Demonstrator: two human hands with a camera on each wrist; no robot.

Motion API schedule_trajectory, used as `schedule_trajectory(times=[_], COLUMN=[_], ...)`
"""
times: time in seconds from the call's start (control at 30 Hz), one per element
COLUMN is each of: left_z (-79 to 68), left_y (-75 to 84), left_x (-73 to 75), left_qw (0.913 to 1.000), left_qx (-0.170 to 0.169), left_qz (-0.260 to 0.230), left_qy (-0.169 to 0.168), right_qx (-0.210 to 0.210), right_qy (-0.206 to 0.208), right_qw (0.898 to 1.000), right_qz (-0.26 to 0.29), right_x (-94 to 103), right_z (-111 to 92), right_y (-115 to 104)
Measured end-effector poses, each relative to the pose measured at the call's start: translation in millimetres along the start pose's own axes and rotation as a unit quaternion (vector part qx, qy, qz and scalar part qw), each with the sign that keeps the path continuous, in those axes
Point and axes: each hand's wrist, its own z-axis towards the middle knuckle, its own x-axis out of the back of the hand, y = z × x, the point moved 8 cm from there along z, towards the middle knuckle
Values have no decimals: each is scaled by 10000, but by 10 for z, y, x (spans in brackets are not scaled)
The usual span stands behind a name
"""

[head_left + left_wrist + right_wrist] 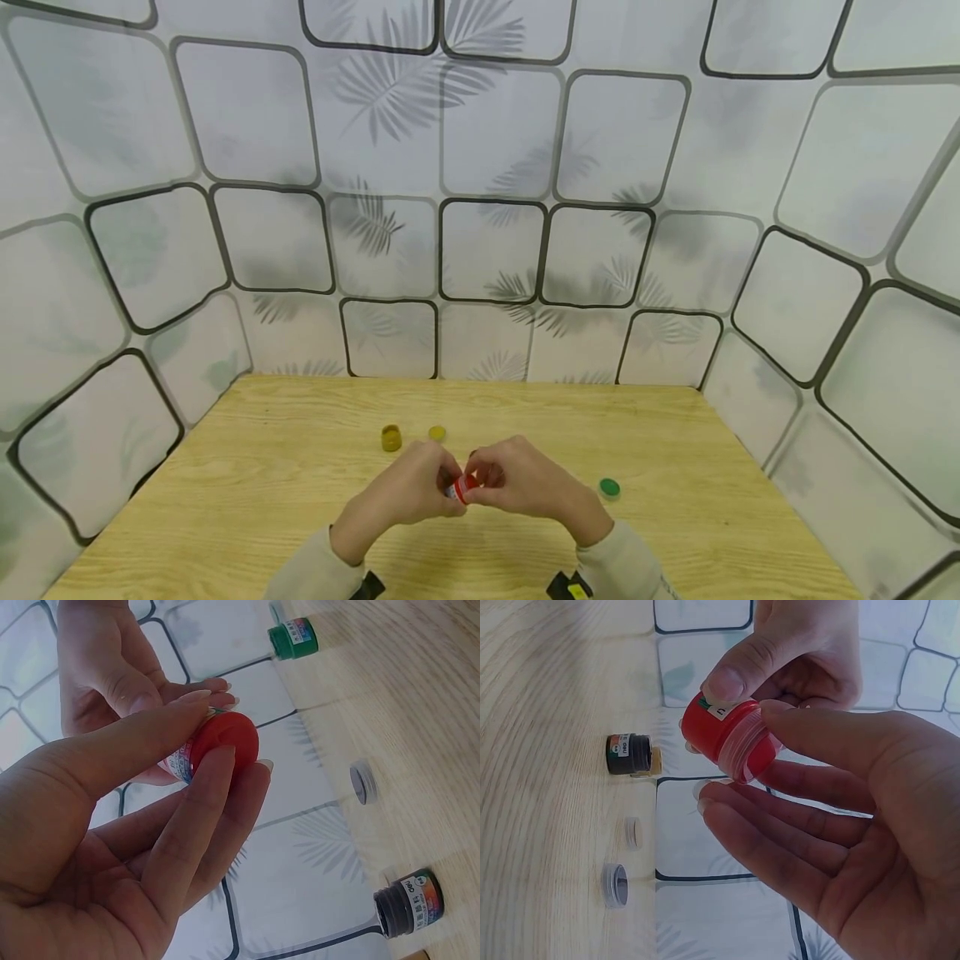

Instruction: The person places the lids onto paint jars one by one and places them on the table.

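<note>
Both hands meet on a small red paint jar point(705, 727) with a printed label. My left hand point(422, 483) grips the jar's body. In the left wrist view its thumb and fingers point(214, 776) lie around the red base. Tilted sideways, the jar points its ringed, see-through lid point(742, 750) toward my right hand point(517, 477). That hand pinches the lid between thumb and forefinger, its other fingers spread below. Part of the jar is hidden behind the fingers.
On the wooden table point(300, 517) stand an uncapped yellow jar point(391, 438), a dark jar point(411, 904) and a green jar point(294, 639). A yellow lid point(437, 432), a dark lid point(364, 782) and a green disc point(609, 488) lie around. Patterned cloth point(495, 250) encloses the table.
</note>
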Motion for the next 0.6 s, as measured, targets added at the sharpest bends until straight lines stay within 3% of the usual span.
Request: schedule_trajectory(times=[0.6], left_z=[1], left_y=[17], left_x=[23], left_qw=[9998], left_qx=[5], left_qz=[157], left_qy=[83], right_qx=[-56], right_qy=[-116], right_qw=[9997], right_qz=[225], right_x=[9], right_z=[-11], right_y=[-16])
